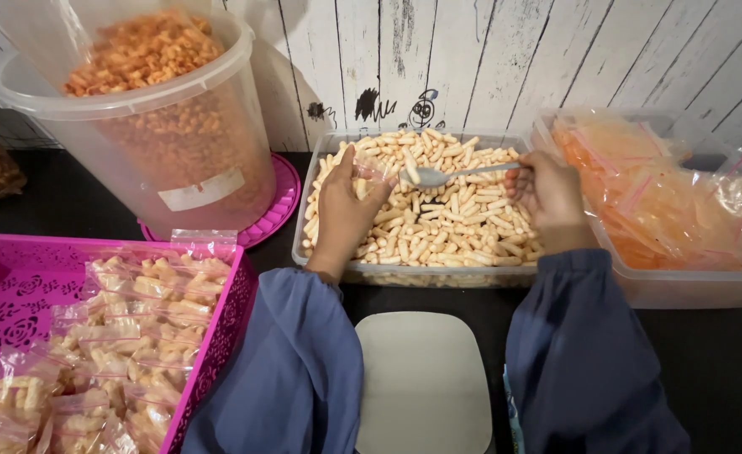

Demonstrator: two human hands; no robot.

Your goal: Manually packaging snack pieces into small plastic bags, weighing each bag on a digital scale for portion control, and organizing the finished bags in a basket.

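My left hand (344, 210) holds a small clear plastic bag (373, 172) open over a clear rectangular tub (405, 273) full of pale stick-shaped snacks (447, 227). My right hand (547, 193) grips the handle of a metal spoon (438, 176) carrying a few sticks, its bowl at the bag's mouth. Both arms wear blue sleeves.
A pink perforated basket (18, 286) at the left holds several filled small bags. A big clear bucket (161, 143) of orange snacks stands on a pink lid behind it. A clear tub (682, 286) of empty bags sits at the right. A white flat scale (426, 378) lies in front.
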